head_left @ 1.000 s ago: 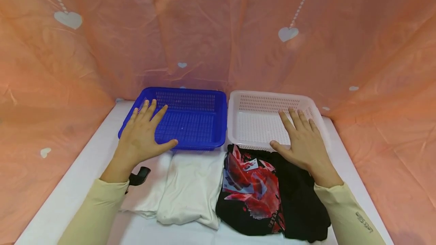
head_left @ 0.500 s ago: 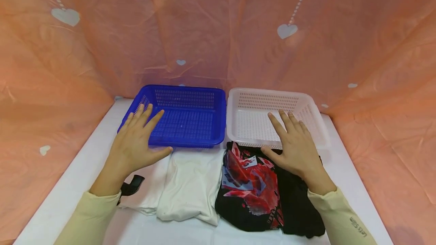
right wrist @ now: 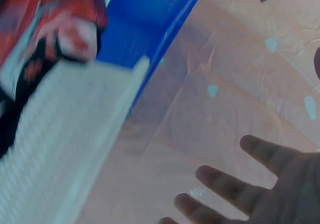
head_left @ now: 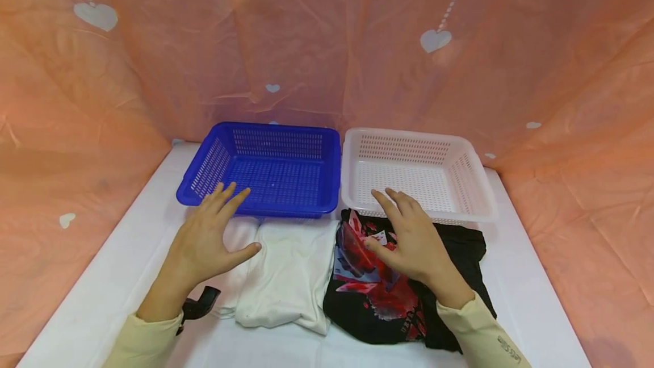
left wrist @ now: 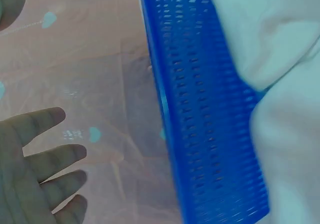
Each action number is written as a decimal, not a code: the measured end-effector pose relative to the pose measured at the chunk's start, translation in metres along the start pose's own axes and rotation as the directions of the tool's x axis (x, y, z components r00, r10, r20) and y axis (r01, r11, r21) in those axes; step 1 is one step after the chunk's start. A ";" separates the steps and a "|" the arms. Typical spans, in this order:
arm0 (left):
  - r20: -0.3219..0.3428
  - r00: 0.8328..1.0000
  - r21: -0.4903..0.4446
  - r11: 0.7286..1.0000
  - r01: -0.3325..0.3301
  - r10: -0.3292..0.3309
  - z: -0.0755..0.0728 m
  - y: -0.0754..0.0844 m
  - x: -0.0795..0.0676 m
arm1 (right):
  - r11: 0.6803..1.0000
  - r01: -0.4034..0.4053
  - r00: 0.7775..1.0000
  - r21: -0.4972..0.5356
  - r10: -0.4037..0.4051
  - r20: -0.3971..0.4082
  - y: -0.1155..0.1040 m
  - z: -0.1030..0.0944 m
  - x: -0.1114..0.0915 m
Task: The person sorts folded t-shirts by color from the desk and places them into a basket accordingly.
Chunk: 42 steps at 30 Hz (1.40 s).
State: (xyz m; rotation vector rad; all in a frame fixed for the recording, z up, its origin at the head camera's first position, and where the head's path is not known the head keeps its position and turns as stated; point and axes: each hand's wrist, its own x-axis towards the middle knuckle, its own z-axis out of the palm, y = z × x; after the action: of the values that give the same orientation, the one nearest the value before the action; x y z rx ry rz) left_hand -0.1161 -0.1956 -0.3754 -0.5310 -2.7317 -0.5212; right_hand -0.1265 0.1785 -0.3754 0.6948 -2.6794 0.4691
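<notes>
Hovering is about all my hands are up to here. On the head cam, my left hand [head_left: 204, 240] reaches out with straight fingers and a wide thumb toward the near rim of the blue basket [head_left: 281, 175], and my right hand [head_left: 416, 243] is spread much the same above the black printed garment [head_left: 380, 302]. Neither has hold of anything.

The baskets sit side by side at the back of the counter [head_left: 531, 305], blue on my left and the white basket [head_left: 403, 174] on my right, I'd guess so each hand has one in easy reach. In front there's a folded row: a pale cloth [head_left: 239, 277] partly behind my left hand, a cream garment [head_left: 288, 277], the printed one, then a plain black garment [head_left: 469, 249] (light stuff by blue, dark by white, which looks deliberate to me). Folded flat, they probably lift easier.

Left wrist cam: thumb and fingers well apart, nothing between them, blue basket off to the side with white cloth partly covering it in view.

Right wrist cam: fingers spread and bare too, white basket and red print both blurry, so I can't tell whether they touch.
</notes>
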 end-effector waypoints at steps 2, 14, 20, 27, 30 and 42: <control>0.016 1.000 -0.023 1.000 0.014 -0.013 0.006 -0.001 -0.004 | 1.000 -0.006 1.000 0.028 0.006 -0.017 -0.007 0.008 -0.002; 0.201 0.969 -0.165 0.970 0.176 -0.142 0.047 -0.017 -0.021 | 0.804 -0.230 0.971 0.549 0.153 0.182 -0.047 0.064 -0.003; 0.291 0.941 -0.270 0.929 0.254 -0.173 0.061 -0.021 -0.025 | 0.789 -0.324 0.937 0.522 0.190 0.294 -0.053 0.083 0.002; 0.315 0.935 -0.330 0.904 0.270 -0.164 0.070 -0.022 -0.024 | 0.855 -0.334 0.921 0.397 0.206 0.331 -0.053 0.096 0.006; 0.345 0.925 -0.351 0.892 0.285 -0.160 0.070 -0.020 -0.023 | 0.869 -0.332 0.912 0.367 0.196 0.361 -0.054 0.101 0.007; 0.379 0.907 -0.285 0.909 0.304 -0.184 0.087 -0.007 -0.024 | 0.851 -0.277 0.922 0.447 0.106 0.371 -0.054 0.123 0.014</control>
State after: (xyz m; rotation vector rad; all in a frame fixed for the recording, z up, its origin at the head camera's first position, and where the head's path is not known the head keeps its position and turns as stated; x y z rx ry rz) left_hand -0.1175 -0.1733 -0.4633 -0.3800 -3.0837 -1.0719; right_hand -0.1387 0.0802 -0.4666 0.6823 -2.9885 1.2279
